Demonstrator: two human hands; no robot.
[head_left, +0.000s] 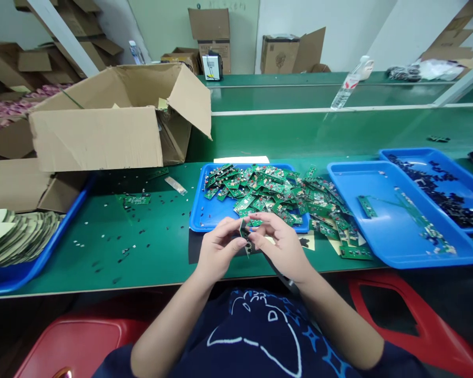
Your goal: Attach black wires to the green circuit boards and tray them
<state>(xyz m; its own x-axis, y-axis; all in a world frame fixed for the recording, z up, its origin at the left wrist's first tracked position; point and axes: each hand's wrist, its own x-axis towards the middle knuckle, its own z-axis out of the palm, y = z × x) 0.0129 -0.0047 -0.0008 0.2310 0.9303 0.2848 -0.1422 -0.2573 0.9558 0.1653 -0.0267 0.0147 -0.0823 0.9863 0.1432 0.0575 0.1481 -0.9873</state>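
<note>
My left hand pinches a small green circuit board between thumb and fingers, holding it tilted on edge above the table's front. From the other side my right hand closes its thumb and fingertips at the same board, near small dark parts on it; whether it grips the board or one of those parts I cannot tell. Just beyond both hands lies a blue tray heaped with populated circuit boards. More boards spill off its right side onto the green table.
At right, a blue tray holds small parts, beside another tray of black pieces. A large open carton stands at left, near stacked sheets in a tray. A bottle stands behind. Loose bits dot the green table.
</note>
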